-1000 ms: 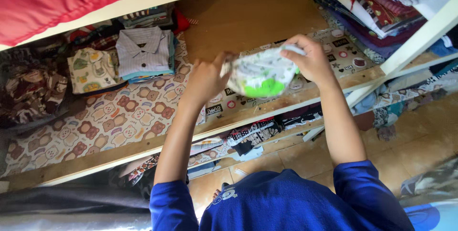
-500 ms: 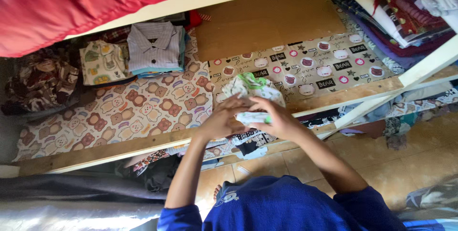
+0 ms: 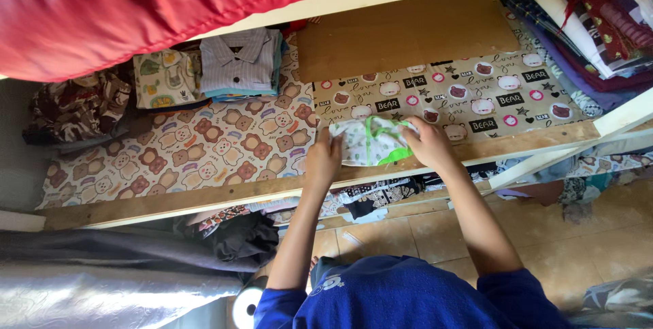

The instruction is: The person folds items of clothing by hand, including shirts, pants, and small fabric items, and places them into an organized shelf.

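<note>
Shelving lined with bear-patterned paper (image 3: 204, 152) fills the view, under a red cloth (image 3: 136, 9) at twelve o'clock. Near the shelf's front edge lies a small white garment with green trim (image 3: 371, 144). At its nine o'clock side the left hand (image 3: 323, 156) pinches its edge; at three o'clock the right hand (image 3: 430, 144) grips the other edge, fingers curled. Folded shirts (image 3: 238, 64) sit well apart at ten o'clock.

One head-worn camera looks steeply down, close above a wooden shelf (image 3: 204, 196).
</note>
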